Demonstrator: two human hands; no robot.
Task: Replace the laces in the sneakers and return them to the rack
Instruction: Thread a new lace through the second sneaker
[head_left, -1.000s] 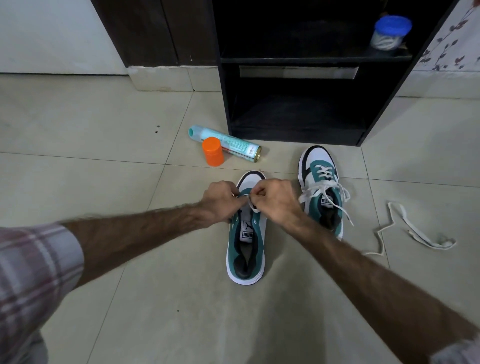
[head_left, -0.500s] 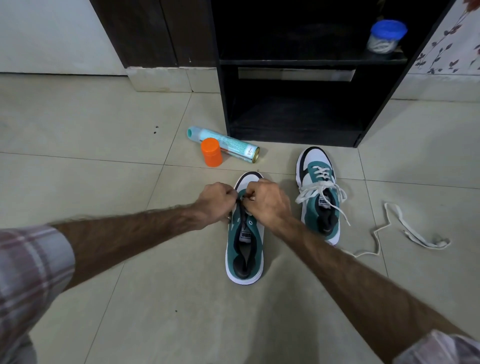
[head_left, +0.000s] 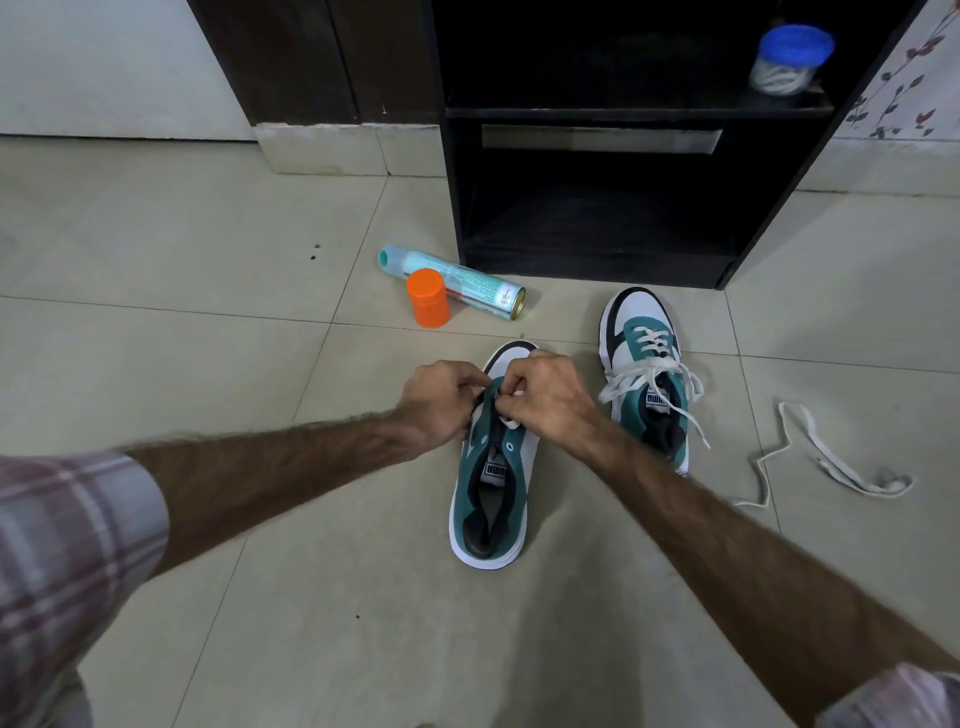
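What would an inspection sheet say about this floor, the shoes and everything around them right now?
Surface: pale tiled floor, a few dark specks.
Job's things: near sneaker has bare upper eyelets, lace at its front; far sneaker laced, ends loose; spare lace lies loose on the tiles to the right.
Clutter: spray can lies on its side; orange cap stands in front of it.
Hands: left hand and right hand both work at the near sneaker's front; right pinches the lace.
Cables: nothing seen.
Surroundings: black rack, lower shelf dark, nothing made out in it; blue-lidded jar on upper shelf; floral wall at right.
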